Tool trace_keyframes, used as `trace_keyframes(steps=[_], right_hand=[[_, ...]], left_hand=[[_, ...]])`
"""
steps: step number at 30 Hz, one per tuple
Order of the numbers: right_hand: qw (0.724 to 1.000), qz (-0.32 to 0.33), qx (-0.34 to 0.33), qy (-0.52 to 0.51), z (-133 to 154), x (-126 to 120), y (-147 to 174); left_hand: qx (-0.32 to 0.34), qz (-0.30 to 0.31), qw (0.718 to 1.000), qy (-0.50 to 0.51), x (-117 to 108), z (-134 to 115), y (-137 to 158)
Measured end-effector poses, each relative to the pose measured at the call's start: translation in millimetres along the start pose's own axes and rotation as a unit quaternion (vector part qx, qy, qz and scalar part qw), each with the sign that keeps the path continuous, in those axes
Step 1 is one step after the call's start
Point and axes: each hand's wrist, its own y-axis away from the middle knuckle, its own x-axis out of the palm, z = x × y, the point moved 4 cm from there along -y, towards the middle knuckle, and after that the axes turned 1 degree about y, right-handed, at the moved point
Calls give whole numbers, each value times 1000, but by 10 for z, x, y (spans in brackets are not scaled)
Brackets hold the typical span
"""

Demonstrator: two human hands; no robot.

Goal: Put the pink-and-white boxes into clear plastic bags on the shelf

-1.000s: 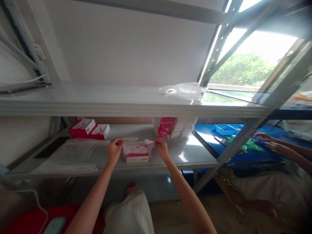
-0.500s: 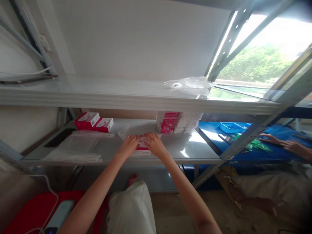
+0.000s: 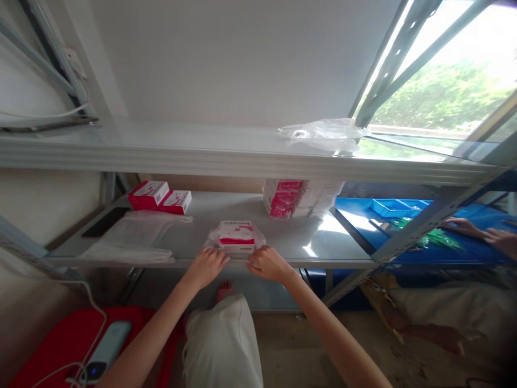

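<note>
Left hand (image 3: pixel 207 267) | right hand (image 3: pixel 269 264) | both touching bagged box (image 3: pixel 236 237)

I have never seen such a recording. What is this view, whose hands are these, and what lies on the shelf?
The picture comes from a camera worn on a person's head, looking forward and down. The left hand and right hand are this person's own, at the front edge of a metal shelf. Both touch a clear bag around a red-and-white box. To the left lie flat empty bags and two more boxes; behind stands a stack of boxes. At far right, another person's hands rest on a blue table.
</note>
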Motion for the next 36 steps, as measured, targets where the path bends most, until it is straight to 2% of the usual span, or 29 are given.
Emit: trace_keyframes(steps=[3,6,8,14,17,20,24,27,29,32,36], right_hand=[[990,36,137,-8,-137,107,43],[969,30,243,-10,-278,153,25],[959,18,280,-27,-343,164,-25],[936,-42,336,-94,-578,187,-320],[927,-55,342,-146,-754,248,-519],[921,-43,335,-194,-901,341,-673],[920,-39,334,-203,-983,428,-686],[921,-41,325,-211,-947,511,-529],[926,-53,292,-234,-862,587,-365],[924,-107,231,-286,-687,658,-65],[921,-164,208,-286,-523,495,205]], left_hand=[[-133,48,990,4,88,131,41],[-216,68,974,17,159,214,45],[-244,69,966,42,207,250,15],[-297,45,951,72,249,441,-228],[-303,37,947,96,314,585,-404],[-296,61,942,143,468,709,-558],[-295,64,939,165,603,777,-595],[-269,40,947,169,619,719,-463],[-239,14,954,182,623,642,-306],[-211,-53,954,207,603,516,-5],[-195,-159,937,242,428,354,285]])
